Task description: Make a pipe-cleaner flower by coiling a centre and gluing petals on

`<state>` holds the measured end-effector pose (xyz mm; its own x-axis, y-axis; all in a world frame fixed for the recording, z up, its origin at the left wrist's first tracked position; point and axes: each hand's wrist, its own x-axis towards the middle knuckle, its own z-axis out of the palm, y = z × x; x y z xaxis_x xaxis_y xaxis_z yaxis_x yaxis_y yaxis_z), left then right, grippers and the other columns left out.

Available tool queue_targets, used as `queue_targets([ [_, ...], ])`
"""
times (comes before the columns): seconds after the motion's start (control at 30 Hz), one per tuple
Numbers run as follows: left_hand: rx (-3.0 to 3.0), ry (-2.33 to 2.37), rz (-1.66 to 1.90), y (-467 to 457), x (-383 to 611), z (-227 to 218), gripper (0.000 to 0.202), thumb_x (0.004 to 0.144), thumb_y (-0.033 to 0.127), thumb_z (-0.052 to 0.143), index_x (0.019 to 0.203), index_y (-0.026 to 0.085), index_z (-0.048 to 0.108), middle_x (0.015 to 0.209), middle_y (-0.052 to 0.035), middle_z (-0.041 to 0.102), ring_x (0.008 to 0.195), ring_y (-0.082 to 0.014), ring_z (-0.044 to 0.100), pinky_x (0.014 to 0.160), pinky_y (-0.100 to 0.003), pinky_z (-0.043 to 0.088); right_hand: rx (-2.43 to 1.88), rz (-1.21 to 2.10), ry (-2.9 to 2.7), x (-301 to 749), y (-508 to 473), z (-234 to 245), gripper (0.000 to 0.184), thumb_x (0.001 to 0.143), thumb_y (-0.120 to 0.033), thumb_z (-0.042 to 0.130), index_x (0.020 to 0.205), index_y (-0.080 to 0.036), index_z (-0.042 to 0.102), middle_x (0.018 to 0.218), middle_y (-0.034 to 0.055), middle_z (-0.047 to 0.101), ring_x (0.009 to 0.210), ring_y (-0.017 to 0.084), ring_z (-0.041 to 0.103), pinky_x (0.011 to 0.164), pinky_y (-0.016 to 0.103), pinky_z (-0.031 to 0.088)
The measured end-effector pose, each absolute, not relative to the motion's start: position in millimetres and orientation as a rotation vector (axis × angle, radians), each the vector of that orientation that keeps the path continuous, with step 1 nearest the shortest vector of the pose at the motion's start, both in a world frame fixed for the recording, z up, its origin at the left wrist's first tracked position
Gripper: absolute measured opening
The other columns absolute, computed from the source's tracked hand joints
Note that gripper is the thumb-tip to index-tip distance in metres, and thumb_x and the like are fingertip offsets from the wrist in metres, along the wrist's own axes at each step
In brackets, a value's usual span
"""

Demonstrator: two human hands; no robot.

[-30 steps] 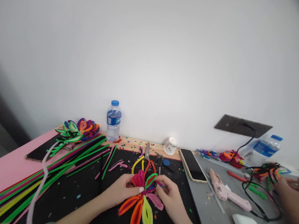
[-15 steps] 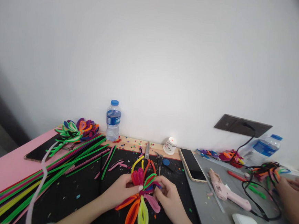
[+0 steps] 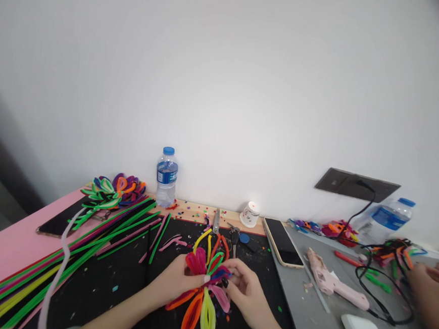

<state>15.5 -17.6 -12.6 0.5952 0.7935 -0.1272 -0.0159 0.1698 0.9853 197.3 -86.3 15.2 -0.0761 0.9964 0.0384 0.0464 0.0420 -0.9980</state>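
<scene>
Between my two hands is a pipe-cleaner flower (image 3: 191, 315) with looped petals in orange, yellow, pink, magenta, green and blue. My left hand (image 3: 174, 284) pinches it near the centre, thumb on top. At the flower's right side, my right hand (image 3: 246, 292) has its thumb and fingers closed around the blue and purple petal. Just beyond the flower, yellow and red bent pipe cleaners (image 3: 202, 238) lie on the black mat (image 3: 119, 283). My fingers hide part of the flower's centre.
Long pipe cleaners (image 3: 63, 263) and finished flowers (image 3: 105, 193) lie left. A bottle (image 3: 166, 178), scissors (image 3: 216, 221), paper cup (image 3: 249, 214) and phone (image 3: 284, 242) line the back. Right are a pink glue gun (image 3: 337, 285), its black cord and another person's hand (image 3: 428, 287).
The flower has tilted and shifted slightly left in my hands. My right thumb has turned and moved in against the blue petal, its dark nail now showing.
</scene>
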Motion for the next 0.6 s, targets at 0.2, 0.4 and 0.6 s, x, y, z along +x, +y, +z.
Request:
queue_targets([
  [0.2,1.019,0.806,0.755,-18,12,0,0.026,0.065,0.032,0.073,0.08,0.014,0.06,0.076,-0.0033,0.069,0.077,-0.0213,0.064,0.072,-0.03,0.049,-1.137,1.176,-1.289,203,-85,14,0.025,0.086,-0.038,0.048,0.1,-0.017,0.052,0.077,0.0034,0.059,0.054,0.011,0.054,0.046,0.022,0.041],
  [0.4,0.759,0.785,1.004,-8,7,7,0.021,0.069,0.031,0.071,0.079,0.015,0.06,0.073,-0.0028,0.07,0.075,-0.0218,0.067,0.073,-0.033,0.052,-1.147,1.137,-1.291,204,-86,14,0.028,0.087,-0.041,0.046,0.099,-0.016,0.053,0.077,0.0046,0.06,0.053,0.011,0.053,0.045,0.022,0.039],
  [0.6,0.667,0.793,1.132,8,-5,8,0.026,0.072,0.025,0.068,0.095,0.015,0.061,0.091,-0.0082,0.071,0.089,-0.0244,0.067,0.075,-0.033,0.054,-1.157,1.136,-1.285,203,-87,15,0.029,0.087,-0.042,0.045,0.099,-0.016,0.052,0.076,0.0045,0.059,0.052,0.01,0.052,0.045,0.022,0.039],
])
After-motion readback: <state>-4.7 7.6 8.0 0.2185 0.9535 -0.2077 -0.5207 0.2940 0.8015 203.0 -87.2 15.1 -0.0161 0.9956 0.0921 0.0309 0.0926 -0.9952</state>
